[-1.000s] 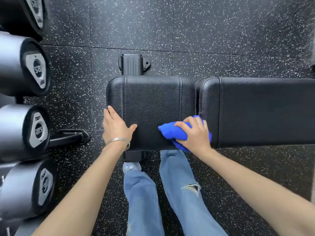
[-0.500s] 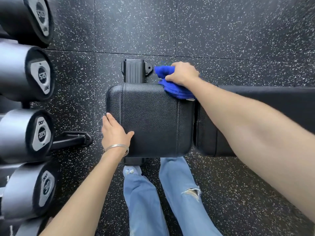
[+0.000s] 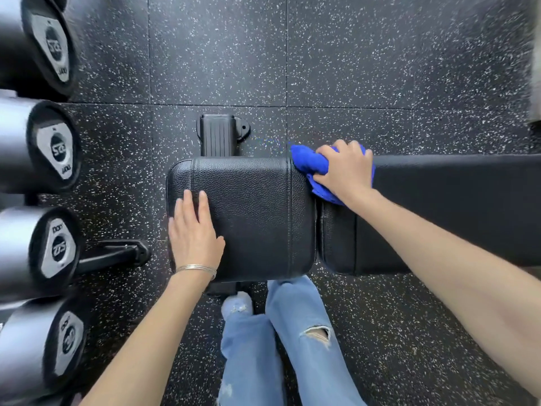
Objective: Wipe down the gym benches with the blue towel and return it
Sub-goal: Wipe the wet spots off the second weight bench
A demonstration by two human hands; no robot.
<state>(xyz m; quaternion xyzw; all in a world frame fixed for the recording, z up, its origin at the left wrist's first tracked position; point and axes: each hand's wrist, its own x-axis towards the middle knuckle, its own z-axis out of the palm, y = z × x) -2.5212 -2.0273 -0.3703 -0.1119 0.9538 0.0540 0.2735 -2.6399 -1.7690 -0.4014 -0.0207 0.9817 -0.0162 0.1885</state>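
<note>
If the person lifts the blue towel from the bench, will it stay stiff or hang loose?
The blue towel is bunched and creased under the right hand, so it is probably soft and would droop. It looks light, since the fingers gather it easily. It seems unlikely to slide by itself on the grained bench pad.

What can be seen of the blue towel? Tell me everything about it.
The blue towel is a bright blue cloth that looks soft, bunched into a crumpled wad rather than spread flat. The right hand grips it from above and hides its middle; a rounded end sticks out on the left side and folds spill out below the palm. It is pressed to the far edge of the bench, at the gap between the seat pad and the long back pad.
</note>
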